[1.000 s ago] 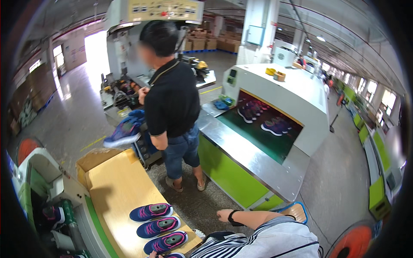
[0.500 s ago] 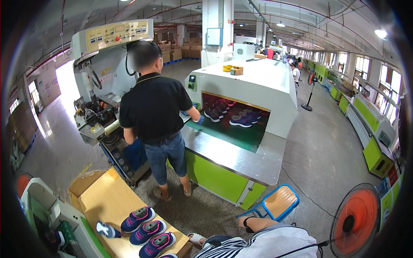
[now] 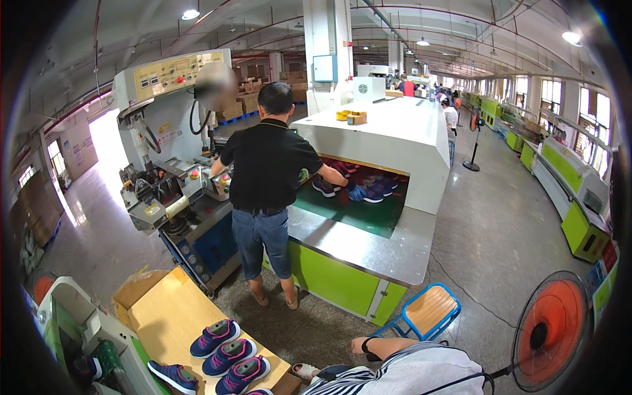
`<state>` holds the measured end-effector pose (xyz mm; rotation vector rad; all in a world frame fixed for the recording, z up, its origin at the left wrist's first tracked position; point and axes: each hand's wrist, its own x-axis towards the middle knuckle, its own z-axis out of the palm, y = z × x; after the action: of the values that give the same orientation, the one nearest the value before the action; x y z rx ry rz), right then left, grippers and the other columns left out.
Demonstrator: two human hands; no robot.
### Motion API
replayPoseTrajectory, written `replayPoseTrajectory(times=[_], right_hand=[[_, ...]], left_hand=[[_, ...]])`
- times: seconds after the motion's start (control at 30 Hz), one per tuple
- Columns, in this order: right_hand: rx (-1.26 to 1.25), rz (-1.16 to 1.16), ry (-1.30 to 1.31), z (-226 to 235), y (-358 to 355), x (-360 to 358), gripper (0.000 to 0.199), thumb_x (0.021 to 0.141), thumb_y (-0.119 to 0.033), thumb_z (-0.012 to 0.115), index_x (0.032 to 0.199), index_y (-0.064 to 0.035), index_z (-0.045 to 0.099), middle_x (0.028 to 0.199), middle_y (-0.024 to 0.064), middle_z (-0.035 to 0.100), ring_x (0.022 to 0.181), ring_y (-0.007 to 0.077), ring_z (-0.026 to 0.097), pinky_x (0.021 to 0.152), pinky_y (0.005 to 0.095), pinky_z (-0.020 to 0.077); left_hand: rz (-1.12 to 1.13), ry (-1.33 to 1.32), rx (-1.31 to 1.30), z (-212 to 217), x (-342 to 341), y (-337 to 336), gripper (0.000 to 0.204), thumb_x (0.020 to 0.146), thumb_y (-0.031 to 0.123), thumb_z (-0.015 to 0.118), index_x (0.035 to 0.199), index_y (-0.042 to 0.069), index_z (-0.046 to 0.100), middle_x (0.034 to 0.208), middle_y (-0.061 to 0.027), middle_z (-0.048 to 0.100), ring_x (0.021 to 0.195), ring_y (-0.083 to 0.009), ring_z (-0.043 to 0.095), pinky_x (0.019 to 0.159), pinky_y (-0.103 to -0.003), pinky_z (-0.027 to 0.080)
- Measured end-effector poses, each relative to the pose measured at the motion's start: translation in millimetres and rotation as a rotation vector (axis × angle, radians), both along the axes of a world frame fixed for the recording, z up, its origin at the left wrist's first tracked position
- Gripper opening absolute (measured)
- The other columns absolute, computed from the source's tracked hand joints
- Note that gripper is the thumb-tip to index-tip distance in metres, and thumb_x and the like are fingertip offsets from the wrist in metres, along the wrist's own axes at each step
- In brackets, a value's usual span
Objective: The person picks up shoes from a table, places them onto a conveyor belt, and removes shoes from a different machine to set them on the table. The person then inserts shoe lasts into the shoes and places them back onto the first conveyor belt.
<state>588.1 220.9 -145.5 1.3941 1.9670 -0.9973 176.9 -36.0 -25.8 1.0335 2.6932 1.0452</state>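
My right hand (image 3: 360,345), with a dark band on its wrist, hangs low near the blue-framed stool (image 3: 431,308); its fingers are too small to make out. My left hand is out of view. Several navy sneakers with pink laces (image 3: 229,357) stand in a row on the tan tabletop (image 3: 164,303) in front of me. Another navy sneaker (image 3: 173,376) lies apart, at the table's left edge. Across from me, a person in a black shirt (image 3: 263,164) reaches a blue-gloved hand (image 3: 355,191) to the sneakers (image 3: 375,189) on a green conveyor belt (image 3: 349,214).
A white tunnel machine (image 3: 395,131) with a metal ledge stands ahead. Left of the person is a press machine with a control panel (image 3: 178,74). An orange floor fan (image 3: 546,336) stands at lower right, with a cable across the floor. A green-and-white machine (image 3: 85,329) borders the table's left.
The loose sneaker, tilted and blurred before, now rests nearer on the table. The person has stepped right and stretched the gloved hand to the belt's sneakers, the other hand toward the press machine.
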Motion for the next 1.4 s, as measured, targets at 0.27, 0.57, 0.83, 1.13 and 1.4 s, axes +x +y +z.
replayPoseTrajectory(times=[0.27, 0.57, 0.83, 1.13, 1.4], right_hand=[[0.032, 0.010, -0.097, -12.5, 7.0, 24.7, 0.040, 0.084, -0.026, 0.058, 0.110, 0.0016, 0.069, 0.115, 0.0238, 0.066, 0.110, 0.0378, 0.062, 0.092, 0.0465, 0.0491], [0.095, 0.065, 0.031, -7.3, 6.6, -9.2, 0.035, 0.090, -0.033, 0.060, 0.109, -0.0041, 0.069, 0.104, 0.0191, 0.070, 0.103, 0.0347, 0.065, 0.089, 0.0458, 0.0498], [0.181, 0.065, 0.152, -35.6, 47.6, -19.4, 0.040, 0.083, -0.035, 0.070, 0.112, -0.0080, 0.067, 0.103, 0.0143, 0.071, 0.098, 0.0286, 0.067, 0.086, 0.0385, 0.0522], [0.284, 0.185, 0.652, 73.8, 103.4, -203.2, 0.034, 0.086, -0.018, 0.071, 0.115, -0.0017, 0.063, 0.105, 0.0156, 0.066, 0.099, 0.0282, 0.064, 0.088, 0.0363, 0.0503], [0.366, 0.515, 1.046, 141.0, 123.4, -410.6, 0.064, 0.076, -0.023, 0.081, 0.130, -0.0014, 0.054, 0.127, 0.0206, 0.058, 0.120, 0.0379, 0.053, 0.103, 0.0398, 0.0418]], left_hand=[[0.006, 0.018, 0.027, -1.5, -2.7, 1.2, 0.027, 0.090, 0.028, 0.054, 0.086, 0.003, 0.065, 0.088, -0.0223, 0.067, 0.081, -0.0415, 0.062, 0.073, -0.048, 0.047], [0.064, 0.087, 0.081, -7.1, 5.3, -5.3, 0.026, 0.090, 0.027, 0.055, 0.080, 0.004, 0.064, 0.081, -0.0230, 0.065, 0.075, -0.0423, 0.060, 0.068, -0.049, 0.046], [0.025, 0.025, 0.107, -2.5, -12.4, 16.4, 0.013, 0.082, 0.016, 0.060, 0.074, 0.006, 0.062, 0.078, -0.0153, 0.064, 0.077, -0.0369, 0.059, 0.074, -0.047, 0.044], [0.439, -0.329, 0.337, -13.6, -57.4, 0.5, 0.046, 0.081, 0.025, 0.078, 0.110, 0.000, 0.053, 0.099, -0.0132, 0.060, 0.093, -0.0239, 0.059, 0.085, -0.036, 0.048], [0.794, -0.322, 0.048, -29.1, -209.4, 49.2, 0.094, 0.065, 0.040, 0.087, 0.136, -0.001, 0.043, 0.127, -0.0241, 0.057, 0.116, -0.0360, 0.057, 0.098, -0.040, 0.046]])
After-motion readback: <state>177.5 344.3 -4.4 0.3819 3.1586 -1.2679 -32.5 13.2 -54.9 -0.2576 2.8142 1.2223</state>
